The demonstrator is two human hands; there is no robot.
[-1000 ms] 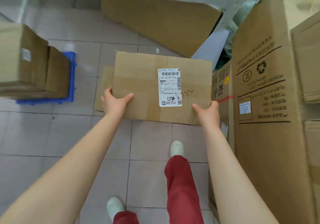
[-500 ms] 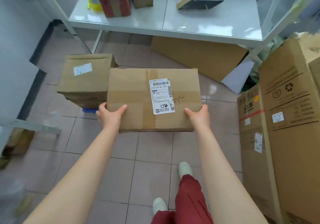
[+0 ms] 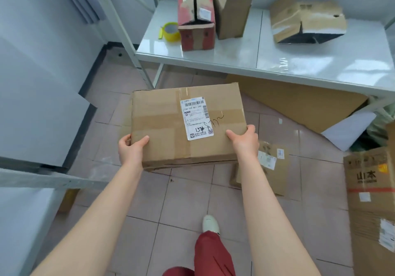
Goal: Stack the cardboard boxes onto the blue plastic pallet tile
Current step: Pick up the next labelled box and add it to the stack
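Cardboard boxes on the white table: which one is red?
The leftmost box, beside the yellow tape roll; the other two boxes are plain brown.

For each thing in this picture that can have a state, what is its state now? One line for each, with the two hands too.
Carried cardboard box: taped shut, held off the floor.
Left hand: gripping the box's near left corner.
Right hand: gripping the box's near right corner.
Red box on the white table: upright, top torn open.
Brown box beside it: upright, open.
Crushed box: on its side, open.
Yellow tape roll: lying flat on the table.
Blue pallet tile: not in view.
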